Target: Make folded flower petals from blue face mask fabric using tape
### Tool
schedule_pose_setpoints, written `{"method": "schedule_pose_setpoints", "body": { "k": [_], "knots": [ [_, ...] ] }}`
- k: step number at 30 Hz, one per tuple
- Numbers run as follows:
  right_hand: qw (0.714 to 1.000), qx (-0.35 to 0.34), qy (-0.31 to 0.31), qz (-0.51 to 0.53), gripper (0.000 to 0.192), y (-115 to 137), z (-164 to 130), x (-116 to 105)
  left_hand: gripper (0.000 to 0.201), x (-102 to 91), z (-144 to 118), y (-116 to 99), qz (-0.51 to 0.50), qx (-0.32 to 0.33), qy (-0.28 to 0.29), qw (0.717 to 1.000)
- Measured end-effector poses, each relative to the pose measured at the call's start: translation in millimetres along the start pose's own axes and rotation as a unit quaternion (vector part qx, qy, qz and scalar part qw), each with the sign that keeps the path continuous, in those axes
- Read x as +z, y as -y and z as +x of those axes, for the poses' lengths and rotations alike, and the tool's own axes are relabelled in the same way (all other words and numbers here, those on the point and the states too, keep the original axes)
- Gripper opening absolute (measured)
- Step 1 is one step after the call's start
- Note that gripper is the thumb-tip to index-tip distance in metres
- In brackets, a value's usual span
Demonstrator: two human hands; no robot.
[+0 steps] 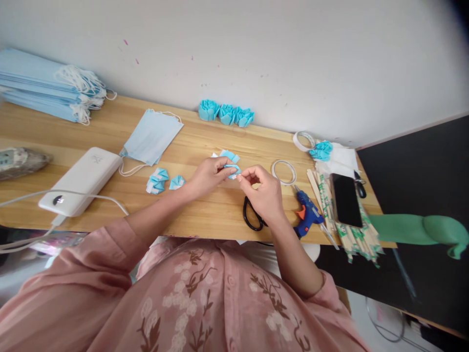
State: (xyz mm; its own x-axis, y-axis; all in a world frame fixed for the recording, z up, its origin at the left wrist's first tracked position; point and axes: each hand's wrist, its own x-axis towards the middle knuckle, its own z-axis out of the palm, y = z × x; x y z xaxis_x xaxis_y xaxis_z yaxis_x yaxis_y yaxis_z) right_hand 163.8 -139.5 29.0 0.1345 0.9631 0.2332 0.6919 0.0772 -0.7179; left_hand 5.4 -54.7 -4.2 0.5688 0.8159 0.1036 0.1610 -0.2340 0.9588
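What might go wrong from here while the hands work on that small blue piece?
1. The blue glue gun lies beside the right forearm, its handle near the table's front edge; a sideways move might knock it off.
2. The wrapped sticks jut past that edge with the phone on them, so a bump might tip both.
3. The white cable crosses the power bank toward the left forearm and might snag.

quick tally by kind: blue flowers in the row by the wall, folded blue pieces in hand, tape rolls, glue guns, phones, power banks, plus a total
Row of blue flowers: 3
Folded blue piece in hand: 1
Tape rolls: 2
Glue gun: 1
Phone: 1
Power bank: 1
Total: 9
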Motion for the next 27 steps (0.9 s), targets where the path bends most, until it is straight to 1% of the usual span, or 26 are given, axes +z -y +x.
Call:
{"method": "schedule_pose_setpoints", "body": {
  "k": [8,13,16,19,21,24,27],
  "knots": [
    [1.000,0.000,-0.008,-0.009,0.010,-7.1,2.8,4.6,0.027,0.5,-1.0,-1.7,-0.005,0.003,0.005,1.000],
    [1.000,0.006,-0.009,-0.012,0.010,-8.0,3.6,5.6,0.028,0.3,-1.4,-0.7,-0.028,0.001,0.013,1.000],
    [0.999,-0.020,-0.021,-0.016,0.010,-8.0,4.3,5.8,0.030,0.0,-1.6,0.4,-0.043,-0.001,0.018,0.999],
    [0.999,-0.039,-0.023,0.005,0.008,-8.2,5.3,6.0,0.030,-0.3,-1.9,-0.1,-0.052,-0.007,0.024,0.998],
    [0.999,-0.029,-0.015,0.023,0.008,-8.2,5.6,5.8,0.029,-0.5,-2.0,-1.1,-0.054,-0.012,0.029,0.998],
    [1.000,-0.012,-0.010,0.023,0.010,-8.4,5.1,5.2,0.030,-0.5,-2.0,-2.3,-0.053,-0.015,0.035,0.998],
    [1.000,-0.015,-0.009,0.022,0.012,-8.7,4.0,4.5,0.029,-0.5,-2.1,-3.1,-0.058,-0.012,0.039,0.997]
  ]
}}
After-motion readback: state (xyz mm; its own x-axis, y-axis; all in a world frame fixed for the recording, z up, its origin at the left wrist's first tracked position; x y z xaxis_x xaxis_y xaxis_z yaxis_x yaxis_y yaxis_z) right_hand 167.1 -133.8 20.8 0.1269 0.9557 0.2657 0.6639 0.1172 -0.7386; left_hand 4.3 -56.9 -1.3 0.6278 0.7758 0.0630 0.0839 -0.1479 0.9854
